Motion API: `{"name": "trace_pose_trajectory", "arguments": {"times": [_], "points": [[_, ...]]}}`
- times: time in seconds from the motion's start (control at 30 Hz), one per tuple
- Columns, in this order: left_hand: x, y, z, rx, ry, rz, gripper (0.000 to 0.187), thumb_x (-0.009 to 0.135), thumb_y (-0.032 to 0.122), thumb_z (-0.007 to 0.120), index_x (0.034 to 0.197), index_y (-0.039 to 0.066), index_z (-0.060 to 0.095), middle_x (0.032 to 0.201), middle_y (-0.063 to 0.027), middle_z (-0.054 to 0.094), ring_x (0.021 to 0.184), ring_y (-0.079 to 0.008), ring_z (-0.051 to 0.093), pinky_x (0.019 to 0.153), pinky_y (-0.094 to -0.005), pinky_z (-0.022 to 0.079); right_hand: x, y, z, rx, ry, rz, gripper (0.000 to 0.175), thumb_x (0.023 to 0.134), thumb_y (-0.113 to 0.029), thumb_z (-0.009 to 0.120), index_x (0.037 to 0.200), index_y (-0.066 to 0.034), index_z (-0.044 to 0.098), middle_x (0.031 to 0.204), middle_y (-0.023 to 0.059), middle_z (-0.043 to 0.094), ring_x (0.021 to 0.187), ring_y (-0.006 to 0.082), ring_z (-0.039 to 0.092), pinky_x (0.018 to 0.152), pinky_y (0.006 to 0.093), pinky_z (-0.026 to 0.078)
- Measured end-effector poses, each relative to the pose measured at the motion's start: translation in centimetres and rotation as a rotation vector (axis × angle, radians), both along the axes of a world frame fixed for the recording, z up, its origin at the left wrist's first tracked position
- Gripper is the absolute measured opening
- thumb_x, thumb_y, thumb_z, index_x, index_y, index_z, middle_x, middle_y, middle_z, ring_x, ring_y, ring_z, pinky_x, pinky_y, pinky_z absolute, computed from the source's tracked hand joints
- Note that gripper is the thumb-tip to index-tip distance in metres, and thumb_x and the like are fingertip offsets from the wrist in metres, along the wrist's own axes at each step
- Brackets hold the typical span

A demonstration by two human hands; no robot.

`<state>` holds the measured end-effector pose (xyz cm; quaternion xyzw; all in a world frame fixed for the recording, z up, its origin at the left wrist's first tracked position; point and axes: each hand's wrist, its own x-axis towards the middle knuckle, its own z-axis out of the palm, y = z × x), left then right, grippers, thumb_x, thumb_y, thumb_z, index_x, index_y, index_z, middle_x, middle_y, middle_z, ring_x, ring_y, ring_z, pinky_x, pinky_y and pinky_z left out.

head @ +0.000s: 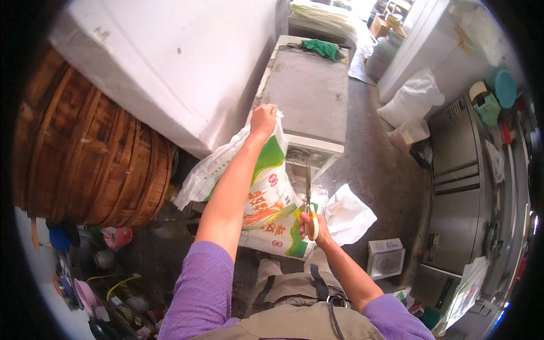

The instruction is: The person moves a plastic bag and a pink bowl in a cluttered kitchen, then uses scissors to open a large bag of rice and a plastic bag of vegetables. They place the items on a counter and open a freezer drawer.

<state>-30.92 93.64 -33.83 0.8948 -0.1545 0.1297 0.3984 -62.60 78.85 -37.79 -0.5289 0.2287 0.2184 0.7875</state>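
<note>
My left hand [263, 120] is closed around the top edge of a white woven sack [276, 174] with green and red printing, pulling it upright. The upper part of the sack slants away to the left, behind my left forearm. Low in front of me, my right hand [316, 227] grips a pair of scissors [311, 204] by yellow-and-white handles. Their blades point away from me, apart from the sack's top edge, and look nearly closed. Below the upright sack lies another printed sack [276, 244]. A loose white bag or sheet [348, 216] spreads beside my right hand.
Ahead stands a low grey-topped table [310, 93] with a green cloth [323, 49] on it. Large bamboo steamers [93, 153] are stacked at left, beside a white wall [170, 55]. A stainless steel cabinet [452, 212] lines the right; filled plastic bags [412, 100] lean near it.
</note>
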Motion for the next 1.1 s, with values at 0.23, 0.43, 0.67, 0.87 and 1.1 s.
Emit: {"name": "trace_pose_trajectory", "arguments": {"times": [0.23,0.43,0.67,0.87,1.1], "points": [[1.4,-1.9,-2.6,0.603,0.166,-0.045,0.021,0.075,0.02,0.068,0.09,0.005,0.07,0.098,-0.0186,0.063,0.089,-0.0368,0.062,0.079,-0.0455,0.05,0.9,-5.8,-0.8,-0.017,0.041,-0.051,0.03,0.086,-0.031,0.066,0.078,-0.0032,0.058,0.057,0.0034,0.056,0.042,0.0115,0.054,0.04,0.0241,0.046],[0.3,-3.0,-3.0,0.435,0.636,-0.035,0.018,0.071,0.016,0.073,0.081,0.001,0.069,0.071,-0.0111,0.064,0.062,-0.0199,0.061,0.058,-0.0342,0.049,3.1,-7.2,0.1,0.028,-0.015,0.013,0.031,0.088,-0.031,0.063,0.075,-0.0039,0.056,0.057,0.0036,0.056,0.044,0.011,0.053,0.042,0.0237,0.043],[-6.0,-2.6,-4.6,-0.463,0.764,0.116,0.01,0.081,0.013,0.068,0.085,0.004,0.068,0.075,-0.0009,0.063,0.064,-0.0092,0.057,0.057,-0.0245,0.045,5.2,-6.9,2.1,0.111,-0.054,0.141,0.045,0.09,-0.044,0.056,0.073,-0.002,0.055,0.056,0.0064,0.055,0.045,0.0144,0.053,0.044,0.0254,0.041],[-6.6,-2.6,-3.6,-0.612,0.62,0.136,0.013,0.083,0.014,0.066,0.087,0.002,0.065,0.077,-0.0015,0.063,0.068,-0.0088,0.057,0.059,-0.0235,0.047,6.8,-4.7,2.5,0.209,-0.105,0.279,0.056,0.09,-0.054,0.047,0.071,-0.0015,0.053,0.054,0.0078,0.052,0.044,0.0168,0.051,0.043,0.0279,0.04],[-6.4,-2.8,-3.4,-0.559,0.673,0.088,0.016,0.087,0.019,0.061,0.091,0.004,0.064,0.081,-0.0008,0.063,0.07,-0.0084,0.056,0.062,-0.0236,0.046,8.6,-2.8,2.4,0.358,-0.016,0.192,0.054,0.088,-0.057,0.05,0.086,-0.0037,0.048,0.057,0.0048,0.049,0.042,0.0145,0.048,0.036,0.0278,0.042]]}}
